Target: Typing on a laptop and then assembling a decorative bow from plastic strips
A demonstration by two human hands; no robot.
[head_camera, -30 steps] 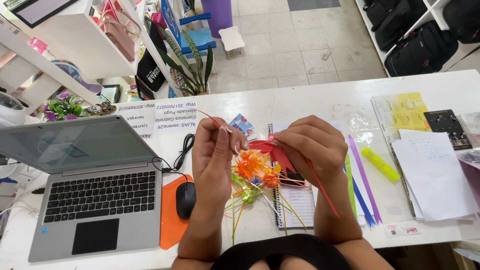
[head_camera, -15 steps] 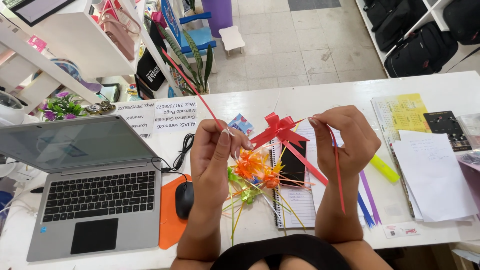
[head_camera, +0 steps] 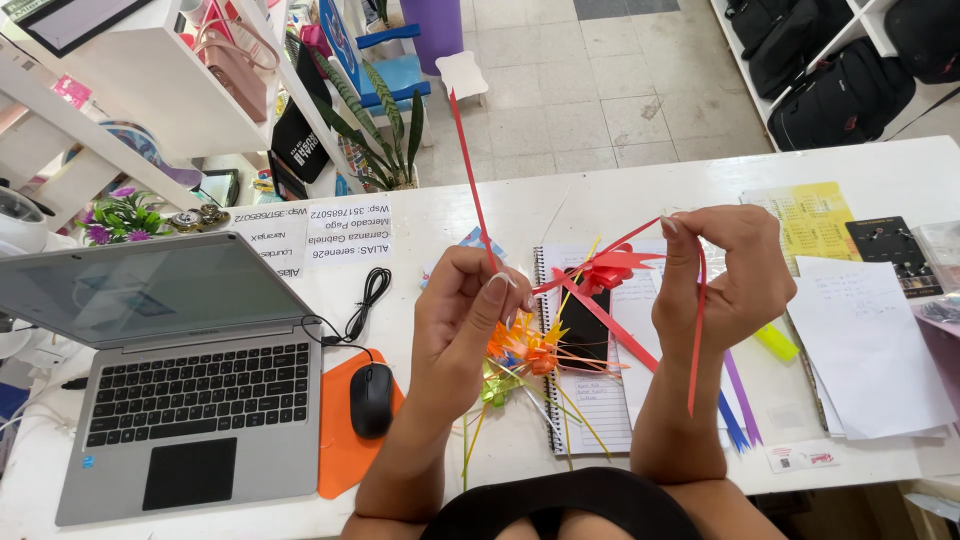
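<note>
Above the spiral notebook [head_camera: 590, 400], I see my left hand [head_camera: 465, 325] pinching one long red ribbon [head_camera: 470, 190] strand, while my right hand [head_camera: 725, 275] pinches another; the red bow [head_camera: 605, 270] hangs between them, over the notebook.

Grey laptop screen [head_camera: 140, 290] stood at left w/ a white printed sign [head_camera: 322, 235] flat behind it, a small white-red label [head_camera: 803, 457] near the desk's front edge.

A red ribbon [head_camera: 608, 270], knotted into a small looped bow, stretches taut in mid-air above the notebook, tails trailing.
</note>
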